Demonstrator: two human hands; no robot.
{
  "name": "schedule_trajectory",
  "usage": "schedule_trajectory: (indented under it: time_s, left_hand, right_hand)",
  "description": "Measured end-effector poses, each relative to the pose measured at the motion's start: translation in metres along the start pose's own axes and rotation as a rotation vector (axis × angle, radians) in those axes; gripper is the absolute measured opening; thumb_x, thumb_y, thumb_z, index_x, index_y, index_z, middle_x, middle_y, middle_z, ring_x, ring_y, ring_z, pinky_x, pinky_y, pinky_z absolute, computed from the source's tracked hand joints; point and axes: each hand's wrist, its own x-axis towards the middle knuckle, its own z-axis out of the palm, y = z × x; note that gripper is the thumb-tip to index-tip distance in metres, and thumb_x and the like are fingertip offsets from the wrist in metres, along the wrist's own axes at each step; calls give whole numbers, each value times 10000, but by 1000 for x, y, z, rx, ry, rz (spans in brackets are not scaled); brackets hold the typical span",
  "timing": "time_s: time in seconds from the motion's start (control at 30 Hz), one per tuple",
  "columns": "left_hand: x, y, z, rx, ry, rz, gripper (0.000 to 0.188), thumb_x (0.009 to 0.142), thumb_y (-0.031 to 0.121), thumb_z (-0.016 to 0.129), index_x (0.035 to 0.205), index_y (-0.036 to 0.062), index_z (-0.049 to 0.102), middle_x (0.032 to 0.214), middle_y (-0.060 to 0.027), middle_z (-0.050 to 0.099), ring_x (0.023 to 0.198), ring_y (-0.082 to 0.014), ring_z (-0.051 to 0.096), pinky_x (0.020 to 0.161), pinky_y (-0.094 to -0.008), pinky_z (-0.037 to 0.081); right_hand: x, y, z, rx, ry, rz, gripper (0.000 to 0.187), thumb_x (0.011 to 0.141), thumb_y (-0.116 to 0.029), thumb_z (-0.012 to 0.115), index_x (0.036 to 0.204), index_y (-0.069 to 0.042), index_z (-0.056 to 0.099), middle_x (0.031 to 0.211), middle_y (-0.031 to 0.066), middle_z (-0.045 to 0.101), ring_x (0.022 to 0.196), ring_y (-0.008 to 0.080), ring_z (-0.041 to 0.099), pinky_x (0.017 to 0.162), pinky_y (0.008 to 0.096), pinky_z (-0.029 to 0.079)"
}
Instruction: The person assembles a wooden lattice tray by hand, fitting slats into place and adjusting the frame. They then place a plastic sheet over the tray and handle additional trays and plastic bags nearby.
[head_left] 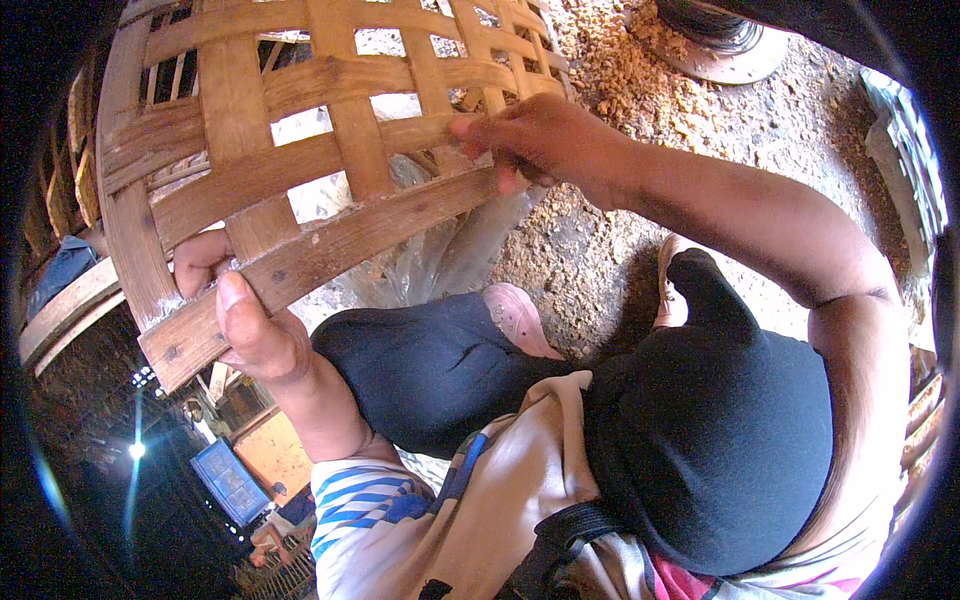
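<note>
Over sawdust ground (pixel 640 90), hands grip hollow woven basket (pixel 300 170)

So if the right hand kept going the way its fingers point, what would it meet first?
The right hand points left along the woven bamboo basket, its fingertips already on a lower strip. Going on, it would likely slide along that strip toward the next upright slat; depth is hard to judge in this view.

A woven bamboo basket (pixel 300 150) is gripped at its thick bottom rim strip by the left hand (pixel 240 310), thumb laid flat on it. Further along that same rim, the right hand (pixel 535 140) is pinched onto a strip. Below the basket, sawdust-strewn ground (pixel 640 90) is seen.
</note>
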Motion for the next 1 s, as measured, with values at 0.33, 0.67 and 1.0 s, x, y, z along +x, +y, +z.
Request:
schedule_trajectory:
  time_s: [0.33, 0.67, 1.0]
  left_hand:
    - [1, 1, 4, 35, 34, -15, 375, 756, 347, 483, 821, -17, 544, 828, -126, 531, 825, -200, 491, 780, -329, 381]
    - [0, -1, 5, -39, 2, -45, 430, 803, 400, 475, 873, -23, 518, 864, -147, 527, 834, -234, 543, 716, -369, 478]
    - [-2, 3, 13, -114, -4, -85, 509, 834, 470, 469, 963, -22, 446, 950, -201, 506, 800, -287, 607, 664, -450, 596]
  right_hand:
    - [9, 20, 12, 132, -15, -167, 439, 885, -427, 645, 649, -59, 612, 548, -11, 511, 567, 89, 469, 519, 306, 369]
    - [2, 8, 2, -466, 267, -428, 227, 876, -269, 644, 915, -47, 623, 623, 70, 550, 539, 164, 509, 535, 347, 422]
    - [2, -38, 25, -239, -92, -967, 253, 889, -137, 620, 1135, -87, 647, 889, 77, 688, 722, 204, 658, 680, 341, 506]
